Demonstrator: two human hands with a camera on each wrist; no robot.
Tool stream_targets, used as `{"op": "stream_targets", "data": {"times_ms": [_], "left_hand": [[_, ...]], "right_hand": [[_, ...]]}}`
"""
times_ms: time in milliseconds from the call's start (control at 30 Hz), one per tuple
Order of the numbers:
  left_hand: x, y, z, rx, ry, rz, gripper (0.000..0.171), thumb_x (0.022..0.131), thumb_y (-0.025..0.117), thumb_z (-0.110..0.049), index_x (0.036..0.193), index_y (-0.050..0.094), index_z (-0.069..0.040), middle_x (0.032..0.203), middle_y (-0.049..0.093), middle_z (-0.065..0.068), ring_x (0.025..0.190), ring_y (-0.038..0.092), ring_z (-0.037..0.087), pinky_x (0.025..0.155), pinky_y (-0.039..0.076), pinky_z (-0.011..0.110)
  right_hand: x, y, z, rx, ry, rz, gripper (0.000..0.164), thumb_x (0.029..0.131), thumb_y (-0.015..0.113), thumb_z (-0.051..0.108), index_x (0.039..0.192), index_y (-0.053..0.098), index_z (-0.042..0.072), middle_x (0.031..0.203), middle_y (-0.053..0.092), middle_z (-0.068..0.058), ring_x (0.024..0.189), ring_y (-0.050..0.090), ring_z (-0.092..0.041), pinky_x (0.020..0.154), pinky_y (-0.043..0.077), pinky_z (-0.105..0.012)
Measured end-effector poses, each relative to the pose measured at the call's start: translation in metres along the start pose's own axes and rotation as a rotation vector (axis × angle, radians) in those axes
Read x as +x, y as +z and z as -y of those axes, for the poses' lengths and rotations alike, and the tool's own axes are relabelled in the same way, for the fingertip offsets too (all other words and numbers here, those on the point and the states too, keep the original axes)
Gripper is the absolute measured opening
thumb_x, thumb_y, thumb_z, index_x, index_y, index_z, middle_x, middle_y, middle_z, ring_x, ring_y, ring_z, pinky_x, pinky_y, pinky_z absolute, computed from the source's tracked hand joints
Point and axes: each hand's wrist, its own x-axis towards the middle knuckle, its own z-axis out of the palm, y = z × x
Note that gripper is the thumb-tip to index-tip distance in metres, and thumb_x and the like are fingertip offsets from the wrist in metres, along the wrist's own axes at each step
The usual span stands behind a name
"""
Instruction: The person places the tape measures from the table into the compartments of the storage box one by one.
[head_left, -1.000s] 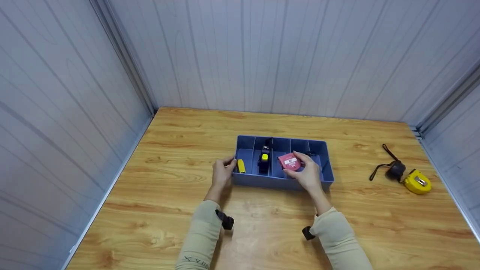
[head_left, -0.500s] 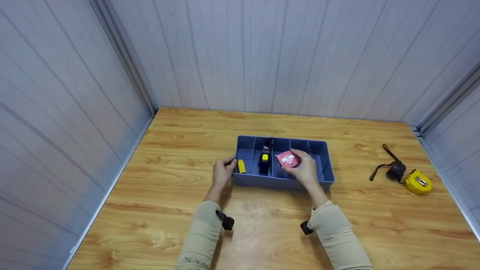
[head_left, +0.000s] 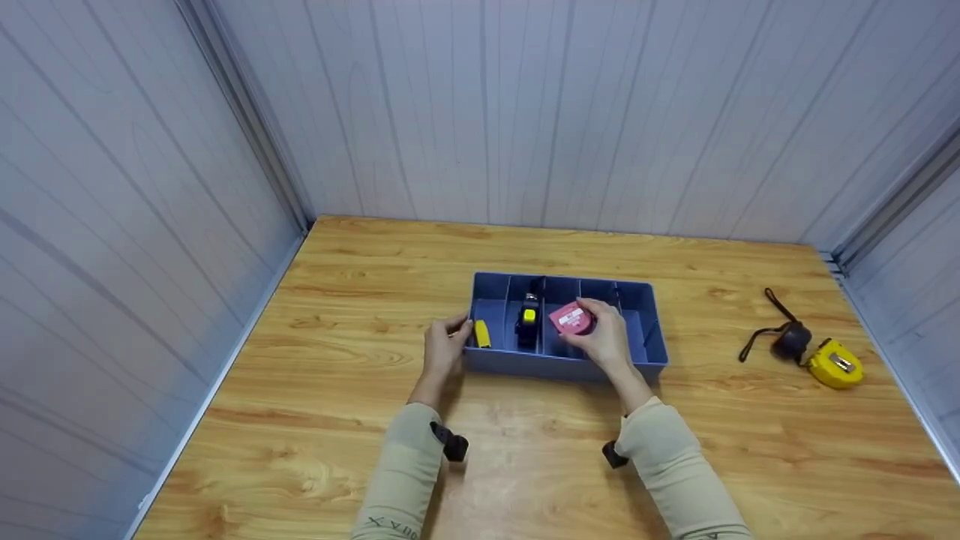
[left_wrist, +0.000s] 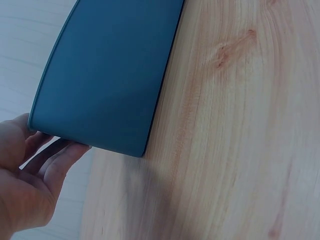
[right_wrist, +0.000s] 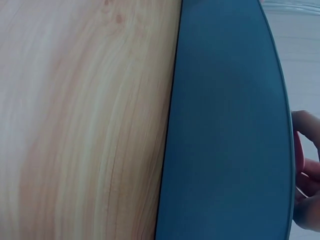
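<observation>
A blue compartment box (head_left: 562, 366) with upright dividers stands in the middle of the table. My left hand (head_left: 444, 346) holds the box's left end, thumb at the rim and fingers against the end wall in the left wrist view. My right hand (head_left: 609, 339) pinches a pink tape measure (head_left: 571, 319) with a white label, over the middle compartment. Its lower side and the compartment behind it are partly covered by the hand. A black tape measure with a yellow button (head_left: 529, 319) stands upright in the second compartment. In the leftmost one lies a small yellow object (head_left: 482, 334).
To the right on the wooden table (head_left: 315, 390) lie a black tape measure (head_left: 792, 341) with a wrist strap and a yellow tape measure (head_left: 835, 364). Pale panel walls (head_left: 480, 112) enclose the back and both sides.
My right hand has moved slightly left with the pink tape measure, from near the fourth compartment to over the middle one. The left hand keeps its place at the box's end.
</observation>
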Motion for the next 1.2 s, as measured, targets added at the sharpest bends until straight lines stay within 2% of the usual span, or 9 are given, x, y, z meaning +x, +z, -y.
{"op": "stream_targets", "data": {"times_ms": [267, 467, 733, 833, 1000, 1200], "left_hand": [[0.0, 0.0, 0.0, -0.007, -0.003, -0.006, 0.025, 0.087, 0.059, -0.007, 0.11, 0.064, 0.001, 0.103, 0.064, 0.014, 0.092, 0.06, 0.02, 0.075, 0.05, 0.028], [0.0, 0.0, 0.0, -0.027, 0.001, -0.005, 0.025, 0.087, 0.058, -0.006, 0.11, 0.063, 0.002, 0.104, 0.063, 0.015, 0.095, 0.058, 0.021, 0.078, 0.049, 0.029], [0.0, 0.0, 0.0, -0.007, 0.038, -0.014, 0.024, 0.086, 0.059, -0.006, 0.108, 0.063, 0.003, 0.102, 0.064, 0.018, 0.092, 0.061, 0.024, 0.076, 0.05, 0.03], [0.0, 0.0, 0.0, 0.0, 0.05, -0.02, 0.024, 0.086, 0.059, -0.006, 0.108, 0.064, 0.004, 0.1, 0.064, 0.018, 0.09, 0.061, 0.025, 0.073, 0.051, 0.03], [0.0, 0.0, 0.0, -0.003, 0.026, -0.013, 0.024, 0.086, 0.059, -0.006, 0.109, 0.064, 0.002, 0.101, 0.064, 0.016, 0.09, 0.06, 0.022, 0.074, 0.05, 0.029], [0.0, 0.0, 0.001, -0.02, 0.019, 0.007, 0.026, 0.087, 0.058, -0.006, 0.111, 0.062, 0.003, 0.104, 0.063, 0.016, 0.094, 0.058, 0.02, 0.079, 0.049, 0.029]], "right_hand": [[0.001, 0.004, -0.002, 0.004, -0.046, 0.007, 0.06, 0.053, 0.085, 0.01, 0.106, 0.062, -0.007, 0.105, 0.061, -0.021, 0.093, 0.054, -0.036, 0.082, 0.041, -0.045], [0.001, 0.007, -0.003, -0.014, -0.097, 0.047, 0.058, 0.054, 0.084, 0.008, 0.105, 0.062, -0.008, 0.104, 0.061, -0.021, 0.093, 0.053, -0.036, 0.082, 0.042, -0.045], [0.003, 0.009, -0.004, -0.037, -0.146, 0.053, 0.055, 0.053, 0.084, 0.008, 0.102, 0.063, -0.008, 0.102, 0.062, -0.021, 0.094, 0.053, -0.036, 0.082, 0.042, -0.045], [0.003, 0.011, -0.005, -0.044, -0.146, 0.055, 0.055, 0.053, 0.084, 0.007, 0.102, 0.063, -0.008, 0.102, 0.061, -0.021, 0.094, 0.052, -0.036, 0.082, 0.041, -0.045], [0.001, 0.012, -0.005, -0.064, -0.145, 0.06, 0.055, 0.052, 0.084, 0.004, 0.101, 0.064, -0.008, 0.102, 0.061, -0.021, 0.092, 0.05, -0.036, 0.082, 0.042, -0.045], [-0.001, 0.012, -0.007, -0.097, -0.115, 0.052, 0.045, 0.057, 0.08, -0.002, 0.099, 0.065, -0.007, 0.098, 0.063, -0.019, 0.09, 0.051, -0.035, 0.08, 0.042, -0.043]]}}
